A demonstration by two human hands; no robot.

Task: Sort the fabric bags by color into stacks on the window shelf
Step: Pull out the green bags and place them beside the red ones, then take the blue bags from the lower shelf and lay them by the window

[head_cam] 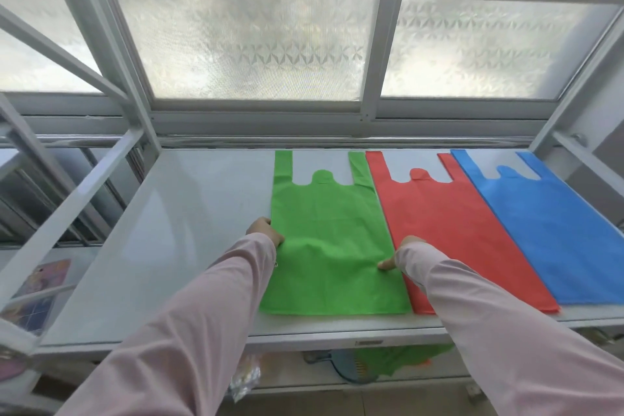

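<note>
On the left, the window shelf [169,230] is bare and shiny. Our left hand [265,231] is at the left side of the green bag [331,230]. Its fingers curl onto that side edge, so we think it pinches the cloth there.

The green bag lies flat near the middle of the shelf. Its bottom is close to the front edge. Its two handles point to the back edge, by the window [253,44]. So its long way runs from front to back, away from us.

Our right hand [405,252] is at the bag's right side. Its thumb lies flat on top of the green cloth. The sleeve hides the other fingers, so we cannot tell if that hand grips or only presses.

Both hands touch the bag, one on each side, with the bag between them. We think we are setting it down straight. Any little push should go along the long way, with both hands together, or the bag may turn crooked.

Further right lies the red bag [449,230], just beside the green one. Then comes the blue bag [547,230], near the right end, covering a bit of the red one's side. Below the front edge we see more green cloth [405,355], maybe bags not yet sorted.
</note>
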